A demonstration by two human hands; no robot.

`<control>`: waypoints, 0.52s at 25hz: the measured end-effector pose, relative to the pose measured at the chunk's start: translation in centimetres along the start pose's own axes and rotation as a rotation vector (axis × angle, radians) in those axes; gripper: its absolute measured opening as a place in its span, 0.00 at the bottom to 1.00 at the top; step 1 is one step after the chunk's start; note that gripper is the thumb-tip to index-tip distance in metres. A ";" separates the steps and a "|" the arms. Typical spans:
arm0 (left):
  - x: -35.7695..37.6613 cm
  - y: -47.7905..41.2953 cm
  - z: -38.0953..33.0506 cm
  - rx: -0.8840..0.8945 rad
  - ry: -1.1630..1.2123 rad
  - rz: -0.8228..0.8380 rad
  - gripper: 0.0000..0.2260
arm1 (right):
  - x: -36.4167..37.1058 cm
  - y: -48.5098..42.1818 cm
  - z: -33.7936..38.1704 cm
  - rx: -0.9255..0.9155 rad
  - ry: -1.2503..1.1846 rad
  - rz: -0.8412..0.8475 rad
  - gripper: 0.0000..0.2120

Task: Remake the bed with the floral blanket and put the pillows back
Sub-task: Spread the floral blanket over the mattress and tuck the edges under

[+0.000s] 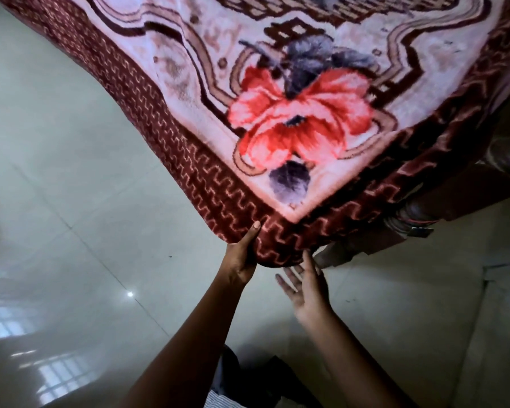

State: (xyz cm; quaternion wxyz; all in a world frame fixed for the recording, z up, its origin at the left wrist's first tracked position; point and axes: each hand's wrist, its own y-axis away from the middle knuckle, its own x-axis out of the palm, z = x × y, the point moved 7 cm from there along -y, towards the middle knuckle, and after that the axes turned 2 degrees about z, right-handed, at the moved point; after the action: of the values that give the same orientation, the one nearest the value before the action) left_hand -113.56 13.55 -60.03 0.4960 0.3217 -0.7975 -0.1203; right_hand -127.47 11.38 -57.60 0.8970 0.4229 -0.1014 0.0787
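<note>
The floral blanket [292, 119] lies spread over the bed, pale pink with a large red flower and a maroon zigzag border. Its near corner hangs over the bed's corner right in front of me. My left hand [242, 254] grips that corner, thumb on top of the border and fingers hidden under the fabric. My right hand [306, 285] is just below and to the right of the corner, palm up, fingers straight, fingertips touching the underside of the hanging edge. No pillows are in view.
Dark wooden bed frame [442, 198] and a leg [409, 219] show under the blanket at the right. Glossy pale tiled floor [71, 201] surrounds the bed's corner on the left and below. My legs show at the bottom.
</note>
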 end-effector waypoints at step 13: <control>3.7 4.3 1.2 -0.232 -0.221 -0.264 0.35 | 3.5 -2.2 2.5 -0.257 -0.026 0.110 0.12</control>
State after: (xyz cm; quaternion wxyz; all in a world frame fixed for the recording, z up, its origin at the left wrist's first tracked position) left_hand -117.35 14.31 -55.77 0.4190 0.3492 -0.7788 -0.3099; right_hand -123.86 8.25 -56.86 0.9368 0.2993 -0.1450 0.1087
